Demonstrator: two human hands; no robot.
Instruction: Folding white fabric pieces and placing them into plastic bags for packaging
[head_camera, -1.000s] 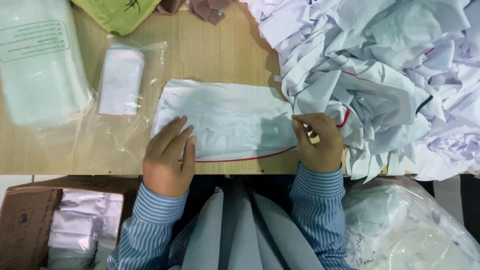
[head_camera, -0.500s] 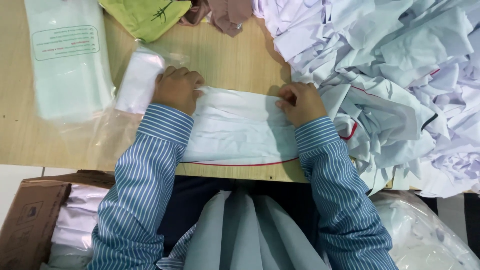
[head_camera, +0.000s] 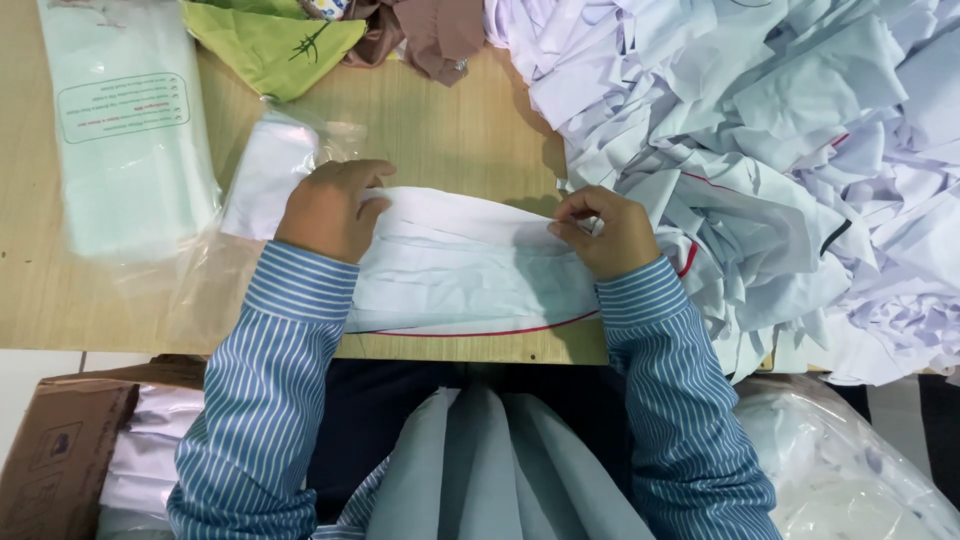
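From the head view, looking down, I am in the middle of folding a white garment (head_camera: 455, 275) with a thin red edge line, laid flat on the wooden table (head_camera: 460, 130) right in front of me. My left hand (head_camera: 330, 208) rests on the garment's upper left corner, fingers curled down over the folded edge and pressing it, closed on the cloth as far as I can see. My right hand (head_camera: 608, 232) pinches the upper right end of that same fold between thumb and fingertips, firmly shut on the fabric. The fold runs straight between my two hands, so the cloth lies under and between my fingers, its near hem close to the table's front edge. I judge that the fold is half made; the next move calls for keeping both ends level and the edge taut so that it lands straight. A clear plastic bag (head_camera: 265, 175) lies just beside my left hand, a bagged pale green pack (head_camera: 130, 140) farther left, and a heap of white garments (head_camera: 780, 150) crowds my right.
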